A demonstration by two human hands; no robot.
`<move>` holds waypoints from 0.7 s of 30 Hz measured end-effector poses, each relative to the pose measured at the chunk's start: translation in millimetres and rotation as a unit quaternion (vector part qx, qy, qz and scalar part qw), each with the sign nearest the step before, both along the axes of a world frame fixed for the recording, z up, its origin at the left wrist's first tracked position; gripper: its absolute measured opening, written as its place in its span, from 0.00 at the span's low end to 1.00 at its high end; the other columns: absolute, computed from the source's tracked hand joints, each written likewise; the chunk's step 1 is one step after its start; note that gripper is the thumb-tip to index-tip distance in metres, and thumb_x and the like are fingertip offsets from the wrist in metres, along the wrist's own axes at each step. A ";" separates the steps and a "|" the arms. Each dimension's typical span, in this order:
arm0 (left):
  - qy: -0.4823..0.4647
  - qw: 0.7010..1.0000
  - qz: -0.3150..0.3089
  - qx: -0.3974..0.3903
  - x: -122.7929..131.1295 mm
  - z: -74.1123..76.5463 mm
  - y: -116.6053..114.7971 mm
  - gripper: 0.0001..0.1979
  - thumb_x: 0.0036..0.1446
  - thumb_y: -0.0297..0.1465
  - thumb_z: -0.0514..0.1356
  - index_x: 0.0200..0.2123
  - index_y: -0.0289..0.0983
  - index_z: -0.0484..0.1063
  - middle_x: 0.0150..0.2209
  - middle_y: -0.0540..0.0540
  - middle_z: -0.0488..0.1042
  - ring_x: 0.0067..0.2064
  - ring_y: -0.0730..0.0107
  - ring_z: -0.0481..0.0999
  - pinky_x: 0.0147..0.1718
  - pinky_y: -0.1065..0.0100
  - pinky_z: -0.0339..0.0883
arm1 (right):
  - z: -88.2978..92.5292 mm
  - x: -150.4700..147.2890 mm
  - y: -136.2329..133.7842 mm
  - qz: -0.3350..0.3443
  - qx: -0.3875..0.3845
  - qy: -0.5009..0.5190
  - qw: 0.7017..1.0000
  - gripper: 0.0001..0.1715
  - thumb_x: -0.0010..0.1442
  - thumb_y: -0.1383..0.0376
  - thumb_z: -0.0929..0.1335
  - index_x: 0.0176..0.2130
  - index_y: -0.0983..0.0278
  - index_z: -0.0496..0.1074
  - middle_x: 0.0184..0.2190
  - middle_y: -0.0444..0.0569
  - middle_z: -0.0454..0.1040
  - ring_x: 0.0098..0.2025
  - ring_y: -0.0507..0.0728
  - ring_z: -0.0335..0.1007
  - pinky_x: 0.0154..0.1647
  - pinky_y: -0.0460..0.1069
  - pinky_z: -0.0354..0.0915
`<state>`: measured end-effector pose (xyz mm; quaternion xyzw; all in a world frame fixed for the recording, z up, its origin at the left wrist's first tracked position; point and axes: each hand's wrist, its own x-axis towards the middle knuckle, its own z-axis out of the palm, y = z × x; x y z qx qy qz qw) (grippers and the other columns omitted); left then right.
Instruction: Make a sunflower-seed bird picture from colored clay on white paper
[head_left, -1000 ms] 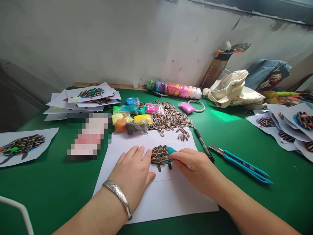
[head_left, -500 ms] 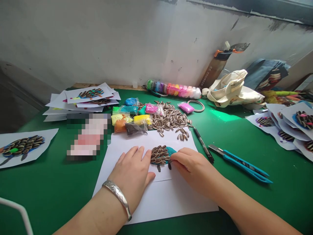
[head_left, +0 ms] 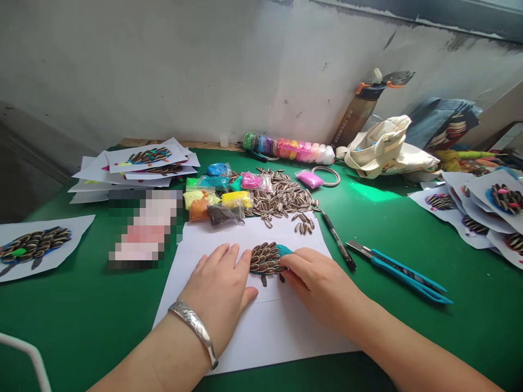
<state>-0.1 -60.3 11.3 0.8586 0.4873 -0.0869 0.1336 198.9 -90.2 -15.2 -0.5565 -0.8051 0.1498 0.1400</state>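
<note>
Shiny metal bangle (head_left: 193, 333); matt paper sheet (head_left: 278, 337); glossy plastic bags (head_left: 252, 181)

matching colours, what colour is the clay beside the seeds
The clay is teal, shown best in the head view.

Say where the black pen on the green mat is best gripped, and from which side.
Pinch the black pen around mid-barrel, coming from its right over the green mat: it lies flat and slender, slanting beside the paper sheet, with the right hand to its left.

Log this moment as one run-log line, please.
left hand: flat on paper sheet | right hand: against edge of sunflower seed shape | nearby: pen, craft knife
</note>
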 end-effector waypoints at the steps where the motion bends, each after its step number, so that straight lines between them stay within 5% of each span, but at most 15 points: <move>1: -0.001 1.000 0.000 0.001 -0.1 -0.2 0.1 0.24 0.58 0.33 0.57 0.58 0.35 0.64 0.55 0.36 0.68 0.60 0.47 0.61 0.55 0.48 0.60 | 1.3 1.5 -0.2 -0.012 -0.002 -0.010 1.000 0.08 0.61 0.72 0.63 0.35 0.64 0.71 0.29 0.47 0.69 0.30 0.54 0.64 0.30 0.47 0.57; 21: 0.012 1.000 -0.002 -0.006 0.2 -0.3 0.6 0.25 0.59 0.33 0.57 0.59 0.34 0.63 0.55 0.37 0.67 0.59 0.49 0.61 0.56 0.49 0.60 | -0.9 8.0 1.6 -0.012 0.001 -0.027 1.000 0.12 0.62 0.70 0.62 0.30 0.64 0.71 0.25 0.46 0.66 0.28 0.52 0.61 0.27 0.46 0.51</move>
